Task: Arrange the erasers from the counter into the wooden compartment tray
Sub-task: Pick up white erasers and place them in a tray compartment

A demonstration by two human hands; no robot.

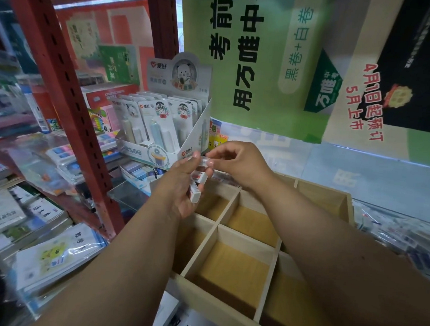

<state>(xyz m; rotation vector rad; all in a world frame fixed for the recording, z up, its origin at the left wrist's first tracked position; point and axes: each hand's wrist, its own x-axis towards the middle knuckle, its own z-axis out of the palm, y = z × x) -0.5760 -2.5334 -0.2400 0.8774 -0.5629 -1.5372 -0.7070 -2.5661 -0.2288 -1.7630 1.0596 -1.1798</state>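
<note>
My left hand (182,183) grips a small bunch of white erasers (197,184) with red-printed sleeves, held above the far left corner of the wooden compartment tray (217,229). My right hand (237,161) pinches the end of the topmost eraser (205,160) in that bunch with thumb and fingertips. The tray's compartments in view show only bare wood. More erasers (223,176) lie on the counter just behind the tray, partly hidden by my right hand.
A white display box of carded correction tapes (160,123) stands just behind my hands. A red metal shelf post (68,96) and stacks of wrapped booklets (50,250) fill the left. Wrapped stationery (407,240) lies right of the tray. Posters cover the back wall.
</note>
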